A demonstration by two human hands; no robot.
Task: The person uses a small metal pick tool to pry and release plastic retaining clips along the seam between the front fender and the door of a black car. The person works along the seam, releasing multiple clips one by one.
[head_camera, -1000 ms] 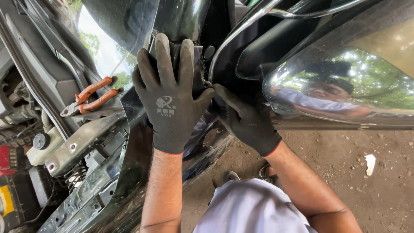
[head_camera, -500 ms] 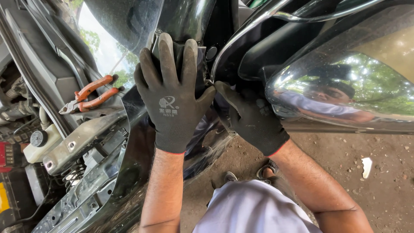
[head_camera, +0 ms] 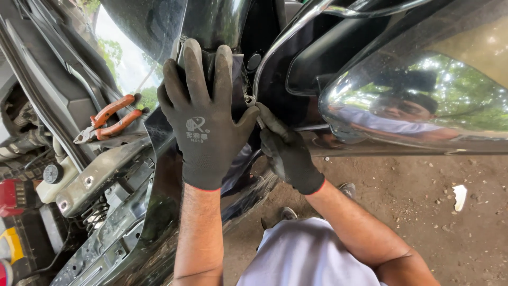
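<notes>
Left hand (head_camera: pixel 203 124) spread flat on black panel (head_camera: pixel 211 21), right hand (head_camera: pixel 288 153) pinching small clip (head_camera: pixel 250 100) beside it; clip could slip, gloves dull grip

Both hands in dark grey knit gloves: left hand (head_camera: pixel 203 124) has pale logo on the back, right hand (head_camera: pixel 288 153) red-edged cuff. Forearms bare, light grey shirt.

Head view — downward, close-up
</notes>
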